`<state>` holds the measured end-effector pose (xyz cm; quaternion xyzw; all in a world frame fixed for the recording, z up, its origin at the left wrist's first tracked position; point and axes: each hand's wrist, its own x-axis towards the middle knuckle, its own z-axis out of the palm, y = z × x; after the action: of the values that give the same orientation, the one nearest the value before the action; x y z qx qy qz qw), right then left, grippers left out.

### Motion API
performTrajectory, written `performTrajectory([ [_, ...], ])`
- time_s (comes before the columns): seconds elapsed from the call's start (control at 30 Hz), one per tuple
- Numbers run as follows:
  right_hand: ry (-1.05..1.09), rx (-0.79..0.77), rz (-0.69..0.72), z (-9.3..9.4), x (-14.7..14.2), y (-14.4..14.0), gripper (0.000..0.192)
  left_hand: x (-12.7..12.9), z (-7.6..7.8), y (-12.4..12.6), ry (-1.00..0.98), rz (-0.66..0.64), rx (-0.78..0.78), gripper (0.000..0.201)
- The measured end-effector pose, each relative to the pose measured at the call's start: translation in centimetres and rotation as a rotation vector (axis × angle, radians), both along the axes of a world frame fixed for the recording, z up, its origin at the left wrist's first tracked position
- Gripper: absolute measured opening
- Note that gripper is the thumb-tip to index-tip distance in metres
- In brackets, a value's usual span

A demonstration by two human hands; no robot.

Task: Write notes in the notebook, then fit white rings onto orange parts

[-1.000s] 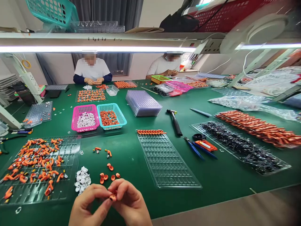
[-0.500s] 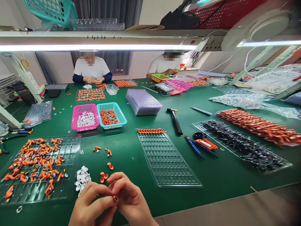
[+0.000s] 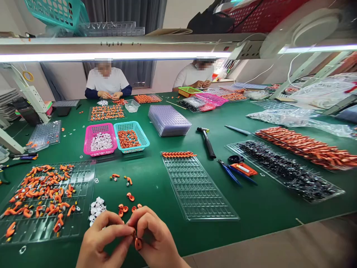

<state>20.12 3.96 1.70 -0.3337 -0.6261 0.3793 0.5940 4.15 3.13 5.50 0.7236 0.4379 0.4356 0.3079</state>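
Note:
Both my hands meet at the bottom centre over the green table. My left hand (image 3: 103,238) pinches a small orange cup-shaped part (image 3: 138,243) from the left. My right hand (image 3: 156,234) closes on the same piece from the other side, and its lower end shows below the fingertips. What the fingertips cover is hidden. Several loose orange cups (image 3: 122,209) lie just beyond my fingers. Beside my left hand is a heap of white round caps (image 3: 97,208). Further left, a clear tray (image 3: 86,186) bears many orange hook-shaped parts (image 3: 47,190).
A clear slotted tray (image 3: 206,197) has one row of orange parts. Behind stand a pink basket (image 3: 87,143) and a blue basket (image 3: 146,139). A hammer (image 3: 208,143), pliers (image 3: 231,175) and a tray of black parts (image 3: 290,171) lie right. Two people sit opposite.
My hands have shifted slightly, and the orange cup now hangs lower and shows more between my fingers. More loose orange cups are visible beyond them. The view has moved a little.

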Motion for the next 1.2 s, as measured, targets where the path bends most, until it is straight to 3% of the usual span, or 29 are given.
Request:
performTrajectory([
  [0.27,-0.152,0.073,0.008,0.7,0.5,0.2,0.026,-0.6,2.3,1.5,0.171,-0.145,-0.135,0.016],
  [0.47,-0.212,0.093,0.035,0.8,1.0,0.5,0.026,-0.8,2.3,1.9,0.264,-0.189,-0.067,0.016],
  [0.83,-0.306,0.1,0.099,1.2,1.2,0.6,0.027,-0.4,2.2,1.7,0.343,-0.246,-0.136,0.02],
  [0.93,-0.36,0.159,0.095,1.3,1.5,0.7,0.027,-0.3,1.7,1.6,0.257,-0.199,-0.233,0.014],
  [1.1,-0.461,0.338,0.053,2.1,1.8,1.0,0.027,-0.2,1.5,1.6,-0.105,-0.232,-0.539,0.01],
  [1.2,-0.449,0.363,0.052,2.2,1.8,1.1,0.025,0.0,1.4,1.5,-0.199,-0.227,-0.577,0.01],
])
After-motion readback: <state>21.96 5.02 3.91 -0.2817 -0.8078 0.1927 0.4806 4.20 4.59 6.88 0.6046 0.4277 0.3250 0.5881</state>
